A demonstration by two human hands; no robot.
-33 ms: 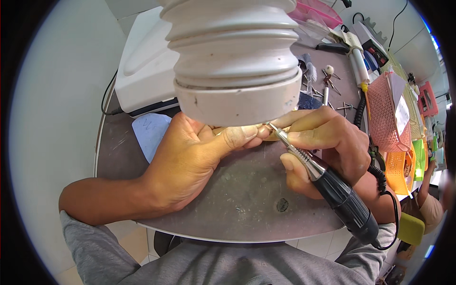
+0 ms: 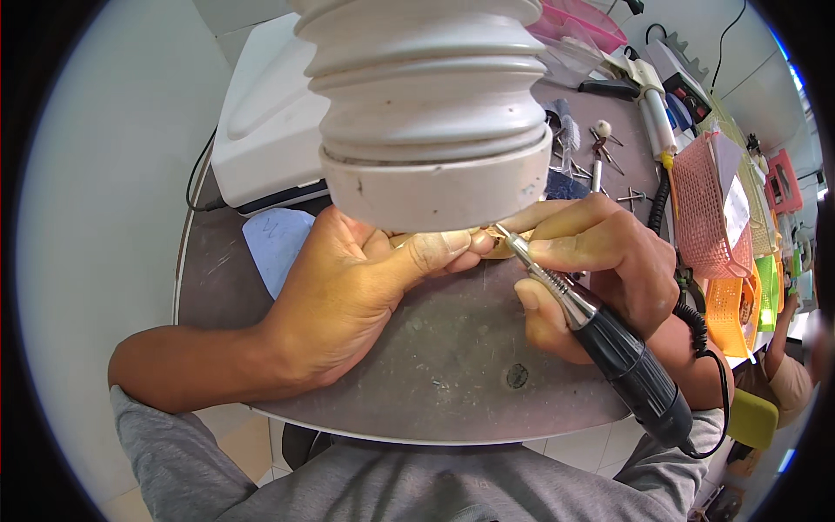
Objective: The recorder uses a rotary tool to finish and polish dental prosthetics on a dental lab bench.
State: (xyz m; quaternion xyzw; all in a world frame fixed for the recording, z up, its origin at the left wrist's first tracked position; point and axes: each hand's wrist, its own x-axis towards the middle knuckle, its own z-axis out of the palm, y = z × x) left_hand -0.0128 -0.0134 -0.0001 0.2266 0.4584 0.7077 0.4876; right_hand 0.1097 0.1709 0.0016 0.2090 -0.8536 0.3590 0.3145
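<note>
My right hand [image 2: 600,261] grips a rotary handpiece [image 2: 631,365] like a pen, thumb and fingers round its silver neck. The black body slants down toward my right forearm, and its thin tip points up and left. That tip is at a small yellowish piece [image 2: 497,247], pinched by my left hand [image 2: 365,270] with the thumb stretched along it. What the piece is cannot be made out, since fingers and the white ribbed hose [image 2: 435,187] above cover much of it. Whether the tip touches it is unclear.
A white machine [image 2: 270,122] stands at the back left, beside a light blue sheet [image 2: 278,244] on the grey table [image 2: 444,365]. Small burs and tools [image 2: 613,157] lie back right. Pink [image 2: 704,209] and orange baskets [image 2: 726,304] line the right, near another person's arm [image 2: 778,339].
The handpiece tip has shifted very slightly to the right at the yellowish piece. Both hands keep their grips.
</note>
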